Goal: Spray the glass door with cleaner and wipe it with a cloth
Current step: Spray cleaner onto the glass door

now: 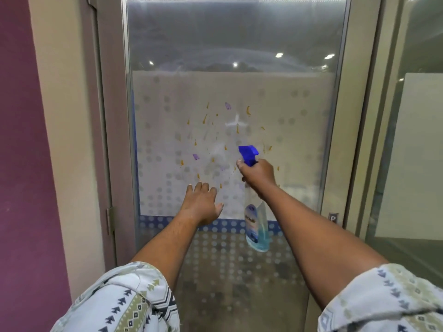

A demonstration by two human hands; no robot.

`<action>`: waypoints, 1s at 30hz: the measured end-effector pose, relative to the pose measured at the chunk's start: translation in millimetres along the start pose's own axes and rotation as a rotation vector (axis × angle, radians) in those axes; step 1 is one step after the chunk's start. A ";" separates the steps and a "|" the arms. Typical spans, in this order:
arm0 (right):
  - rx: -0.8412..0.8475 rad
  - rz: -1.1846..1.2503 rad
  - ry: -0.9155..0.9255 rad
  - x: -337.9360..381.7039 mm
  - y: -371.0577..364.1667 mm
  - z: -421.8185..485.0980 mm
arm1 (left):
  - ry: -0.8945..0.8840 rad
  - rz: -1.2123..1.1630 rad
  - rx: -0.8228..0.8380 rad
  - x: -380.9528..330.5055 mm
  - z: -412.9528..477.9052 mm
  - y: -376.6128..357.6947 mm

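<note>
— Blue trigger, pale blue liquid: what did the right hand (259,174) have?

— It was closed round the neck of the spray bottle (257,226), with the blue nozzle (248,154) above the knuckles aimed at the door (232,116). The bottle hung below the fist, clear, with liquid only in its lower part.

— And the left hand (202,203)?

— Open, fingers spread, palm toward the glass just left of the bottle. It held nothing. Whether it touched the pane, I could not tell.

— How far along was the job?

— Early, I'd judge. A faint mist (217,152) hung left of the nozzle, so spraying was under way. Orange and purple smears (248,110) lay all round both hands, unwiped.

— The cloth?

— None in sight. All the wiping was left to do.
</note>
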State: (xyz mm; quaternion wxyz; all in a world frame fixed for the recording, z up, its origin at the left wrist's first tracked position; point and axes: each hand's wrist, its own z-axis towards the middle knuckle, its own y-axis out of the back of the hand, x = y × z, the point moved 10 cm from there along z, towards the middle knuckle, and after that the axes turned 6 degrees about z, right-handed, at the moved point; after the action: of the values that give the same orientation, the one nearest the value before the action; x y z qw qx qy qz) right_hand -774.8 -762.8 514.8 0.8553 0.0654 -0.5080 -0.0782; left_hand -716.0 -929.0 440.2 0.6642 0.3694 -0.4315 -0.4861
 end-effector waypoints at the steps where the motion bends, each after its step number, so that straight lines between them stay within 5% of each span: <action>1: 0.003 -0.003 0.000 -2.8 -2.6 -4.4 | 0.004 -0.004 0.001 -3.4 -1.7 -1.0; 11: -0.415 -0.056 -0.210 -73.8 130.8 -16.6 | -0.010 -0.009 0.040 -41.3 -16.9 -18.3; 20: -0.105 0.146 -0.159 -116.3 131.6 -51.2 | -0.025 -0.055 0.083 -100.3 -41.4 -35.0; 30: -0.075 0.235 -0.314 -203.1 131.7 -153.0 | -0.047 -0.091 0.208 -170.3 -110.3 -81.4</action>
State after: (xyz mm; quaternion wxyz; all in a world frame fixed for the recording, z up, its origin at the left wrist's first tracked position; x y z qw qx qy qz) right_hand -727.2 -588.2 292.9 0.7707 -0.0393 -0.6360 -0.0061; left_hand -666.2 -777.7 290.5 0.5892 0.4438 -0.4781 -0.4768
